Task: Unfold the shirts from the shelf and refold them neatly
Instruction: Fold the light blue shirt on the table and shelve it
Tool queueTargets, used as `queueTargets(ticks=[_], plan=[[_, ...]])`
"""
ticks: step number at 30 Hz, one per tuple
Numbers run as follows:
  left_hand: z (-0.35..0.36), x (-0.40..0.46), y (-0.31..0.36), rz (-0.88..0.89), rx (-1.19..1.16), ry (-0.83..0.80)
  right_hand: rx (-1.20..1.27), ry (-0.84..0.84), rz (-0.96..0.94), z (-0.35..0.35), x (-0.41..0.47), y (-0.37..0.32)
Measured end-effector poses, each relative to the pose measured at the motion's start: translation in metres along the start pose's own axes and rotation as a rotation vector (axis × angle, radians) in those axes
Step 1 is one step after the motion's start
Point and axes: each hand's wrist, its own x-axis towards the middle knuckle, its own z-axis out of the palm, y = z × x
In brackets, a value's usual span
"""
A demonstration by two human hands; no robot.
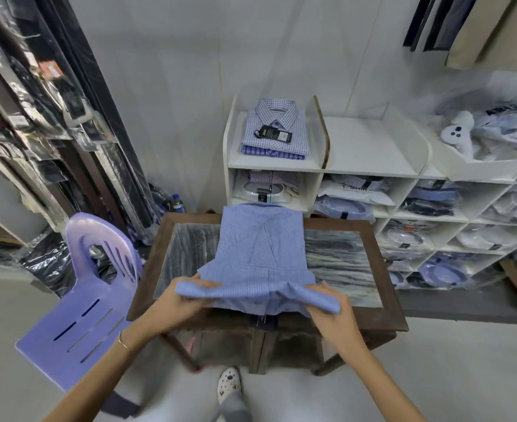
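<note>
A blue shirt (261, 254) lay on a dark wood-framed table (382, 269), its near hem lifted. The left hand (187, 296) and right hand (331, 303) each pinched that hem with curled fingers. White shelves (321, 172) of folded shirts stood behind; a purple chair (77, 315) sat just left.

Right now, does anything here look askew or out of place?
Nothing looks damaged or spilled. The blue shirt lies skewed on the table, its far end overhanging the edge, while the left hand and right hand grip its bunched near edge.

Blue shirt (260, 254) in both hands
</note>
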Motion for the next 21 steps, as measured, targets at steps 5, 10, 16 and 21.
queueTargets(ticks=[5,10,16,21], plan=[[-0.017,0.072,0.02,0.032,-0.162,0.264,0.278,0.183,-0.005,0.001,0.074,-0.031],[-0.029,0.157,0.017,-0.046,-0.387,0.299,0.377,0.245,0.151,0.009,0.167,-0.022],[-0.012,0.216,-0.038,-0.257,-0.388,0.302,0.076,0.273,0.32,0.029,0.228,0.016],[-0.004,0.225,-0.049,-0.313,-0.445,0.287,0.099,0.186,0.377,0.034,0.227,0.032]])
